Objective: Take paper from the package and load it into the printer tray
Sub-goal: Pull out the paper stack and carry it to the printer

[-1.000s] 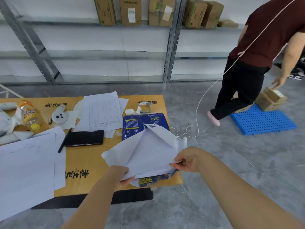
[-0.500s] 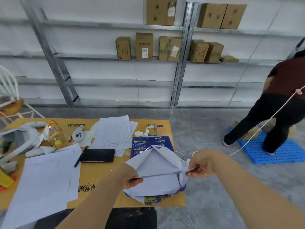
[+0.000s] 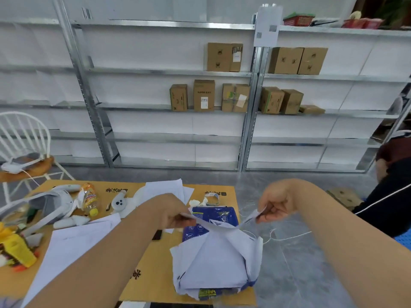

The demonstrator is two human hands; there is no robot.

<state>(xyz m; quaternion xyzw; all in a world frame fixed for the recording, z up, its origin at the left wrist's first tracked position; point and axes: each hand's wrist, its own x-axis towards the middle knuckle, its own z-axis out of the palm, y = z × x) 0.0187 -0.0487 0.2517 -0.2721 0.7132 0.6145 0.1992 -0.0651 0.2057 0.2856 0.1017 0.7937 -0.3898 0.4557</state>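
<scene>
A blue paper package point(image 3: 211, 220) lies on the right part of the cardboard-covered table point(image 3: 155, 258), its white inner wrapper point(image 3: 213, 261) torn open over the ream. My left hand point(image 3: 171, 211) pinches the left end of a wrapper flap. My right hand point(image 3: 277, 205) pinches the right end, raised above the package's far right corner. The flap is stretched taut between both hands. No printer or tray is in view.
Loose white sheets point(image 3: 73, 247) lie at the left. A drink bottle point(image 3: 90, 200), white headset parts point(image 3: 55, 205), a tape roll point(image 3: 212, 196) and yellow toys point(image 3: 15, 247) clutter the table. A white chair point(image 3: 24, 143) stands left, shelving with boxes point(image 3: 204, 95) behind, a person point(image 3: 391, 187) at the right.
Both hands have lifted and spread apart, pulling the wrapper flap up and taut. The view has tilted upward, showing more shelving. The person at the right has moved toward the frame's edge.
</scene>
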